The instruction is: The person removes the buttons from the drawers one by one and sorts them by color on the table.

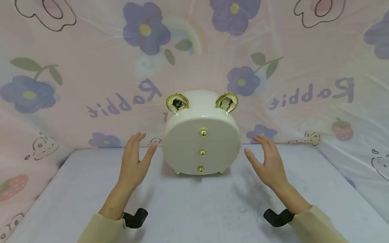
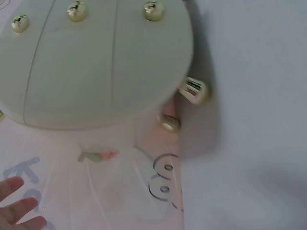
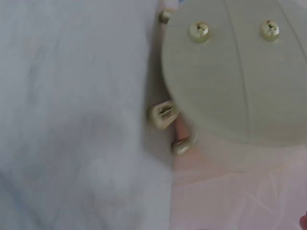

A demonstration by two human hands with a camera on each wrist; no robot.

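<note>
A white rounded drawer box (image 1: 186,149) with gold ears and gold feet stands upright at the back of the table. Three gold knobs run down its front, and the left wrist view shows seams between the drawer fronts (image 2: 76,72). My left hand (image 1: 133,163) is held up just left of the box, fingers spread and touching nothing. On the other side, my right hand (image 1: 269,165) hovers apart from it with relaxed fingers. Some left fingers (image 2: 17,208) enter the left wrist view's lower corner; only a fingertip (image 3: 303,221) appears in the right wrist view.
A white cloth-covered table (image 1: 196,218) spreads out in front of the box. Behind and at both sides hangs a pink curtain (image 1: 196,67) printed with flowers and rabbits. Black curved pieces (image 1: 136,218) sit at both wrists by the sleeve cuffs.
</note>
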